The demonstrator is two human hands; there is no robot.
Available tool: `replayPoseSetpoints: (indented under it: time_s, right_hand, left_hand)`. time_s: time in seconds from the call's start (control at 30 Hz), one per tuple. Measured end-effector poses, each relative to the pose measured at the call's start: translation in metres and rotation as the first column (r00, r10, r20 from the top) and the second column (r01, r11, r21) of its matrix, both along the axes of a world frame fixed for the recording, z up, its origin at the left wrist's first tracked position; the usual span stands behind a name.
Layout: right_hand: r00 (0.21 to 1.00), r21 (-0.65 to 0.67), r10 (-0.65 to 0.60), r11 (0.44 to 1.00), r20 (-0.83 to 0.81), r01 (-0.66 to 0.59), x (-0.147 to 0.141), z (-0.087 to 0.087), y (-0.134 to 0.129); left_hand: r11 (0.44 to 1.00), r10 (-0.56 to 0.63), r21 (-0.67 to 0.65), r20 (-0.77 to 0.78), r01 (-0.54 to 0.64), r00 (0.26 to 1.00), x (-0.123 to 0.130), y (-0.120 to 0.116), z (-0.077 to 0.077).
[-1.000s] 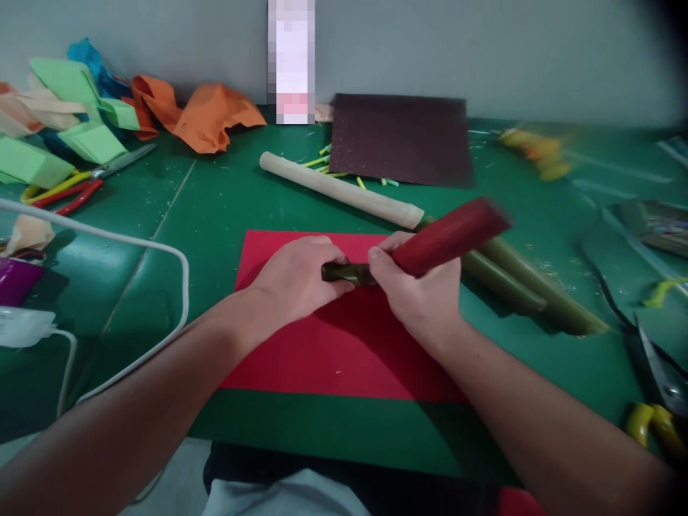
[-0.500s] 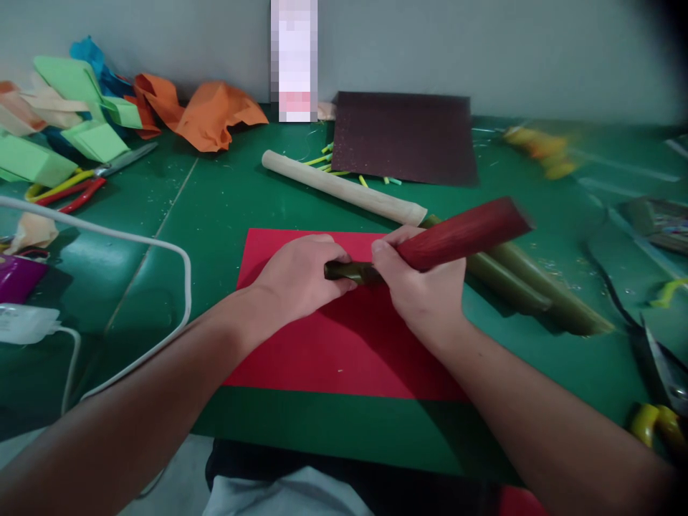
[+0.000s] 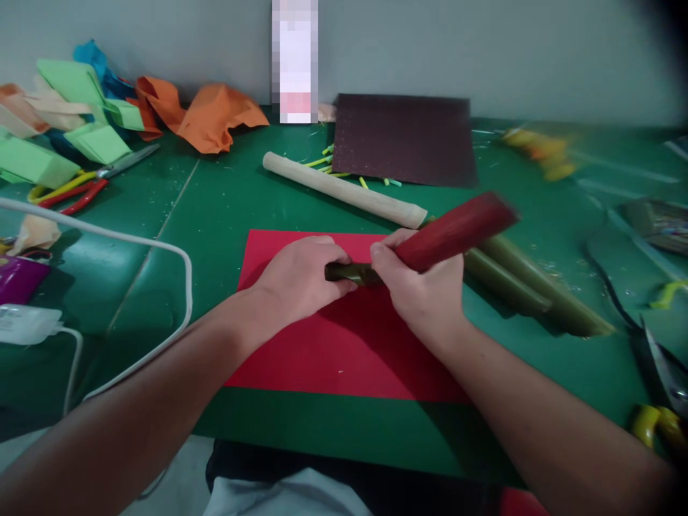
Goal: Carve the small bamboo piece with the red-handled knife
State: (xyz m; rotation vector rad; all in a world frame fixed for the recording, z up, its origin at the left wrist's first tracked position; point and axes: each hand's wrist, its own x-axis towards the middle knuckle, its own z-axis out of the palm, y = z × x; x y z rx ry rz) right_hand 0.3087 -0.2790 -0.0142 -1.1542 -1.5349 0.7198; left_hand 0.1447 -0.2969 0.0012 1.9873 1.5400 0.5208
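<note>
My left hand (image 3: 301, 272) is closed, thumb and fingers pinching the end of a short, twisted dark green piece (image 3: 355, 273) over the red sheet (image 3: 344, 351). Facing it, my right hand (image 3: 419, 287) is wrapped round a thick dark red tube (image 3: 456, 233), which slants up to the right; its far end is slightly blurred. The fingertips of the right hand also meet the other end of the green piece, and that end is hidden. Just beyond both hands lies a pale beige tube (image 3: 344, 190). Olive green tubes (image 3: 529, 279) rest to the right of my right hand.
Scissors (image 3: 97, 175) and crumpled orange paper (image 3: 215, 118) lie at the back left. A dark brown sheet (image 3: 405, 140) partly covers thin yellow-green strips. A white cable (image 3: 187, 279) loops beside my left forearm. Yellow-handled scissors (image 3: 658, 423) sit at right.
The far end of the dark red tube has swung slightly left and up in my right hand. Both hands keep nearly the same place.
</note>
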Motion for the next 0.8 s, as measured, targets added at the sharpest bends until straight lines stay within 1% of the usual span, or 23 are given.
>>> replayPoseSetpoints:
  time_s: [0.1, 0.17, 0.33, 0.47, 0.63, 0.8]
  right_hand:
    - [1.0, -0.015, -0.02, 1.0, -0.018, 0.02, 0.0013, 0.0005, -0.0003]
    - [0.999, 0.005, -0.039, 0.999, -0.028, 0.039, 0.0012, 0.0001, 0.0003]
    - [1.0, 0.038, -0.01, 0.999, -0.029, 0.011, -0.0008, 0.0003, 0.0023]
    - [1.0, 0.021, -0.019, 1.0, -0.011, 0.019, -0.0004, 0.0023, 0.0017]
    - [1.0, -0.022, 0.014, 1.0, 0.005, -0.014, 0.001, 0.0016, 0.001]
    - [0.998, -0.02, -0.049, 0.999, -0.033, 0.049, -0.0011, 0.0008, 0.0017]
  left_hand:
    - [1.0, -0.002, -0.002, -0.013, 0.002, 1.0, 0.0001, -0.0003, 0.0006]
    - [1.0, -0.001, 0.004, -0.022, 0.001, 1.0, 0.0002, 0.0, 0.0009]
    - [1.0, 0.0, -0.003, -0.03, 0.0, 1.0, 0.0003, 0.0007, 0.0011]
    - [1.0, 0.002, -0.004, -0.023, -0.002, 1.0, 0.0, 0.0004, 0.0016]
    - [1.0, -0.01, 0.001, -0.026, 0.01, 1.0, 0.0001, -0.0004, 0.0025]
    - [1.0, 0.0, 0.011, -0.016, 0.001, 1.0, -0.0007, 0.0, -0.0011]
